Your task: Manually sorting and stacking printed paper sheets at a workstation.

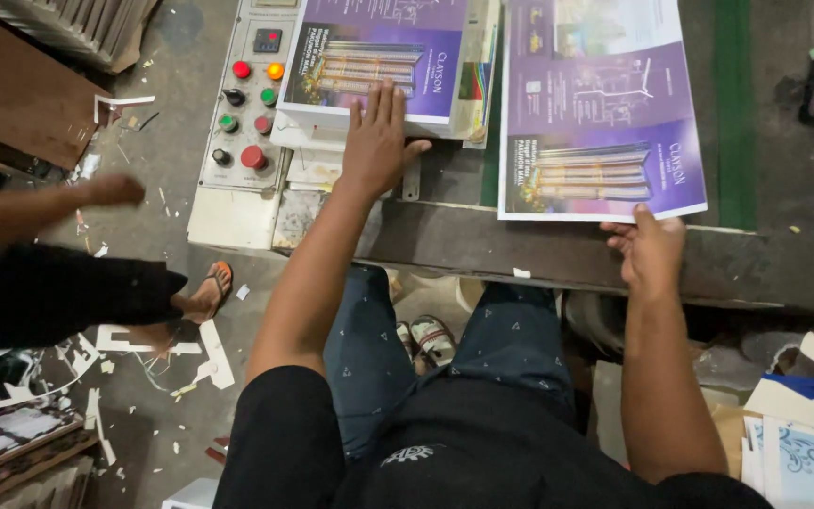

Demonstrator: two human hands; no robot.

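Note:
My left hand lies flat, fingers spread, on the near edge of a stack of purple printed sheets resting on a machine bed. My right hand pinches the near edge of a second purple printed sheet, thumb on top, fingers underneath. That sheet lies on the dark metal table with its near edge overhanging slightly. Both forearms reach forward from my black shirt over my patterned dark trousers.
A control panel with red, green, orange and black buttons sits left of the stack. Another person's arm and sandalled foot are at left. Paper scraps litter the floor. More printed sheets lie at lower right.

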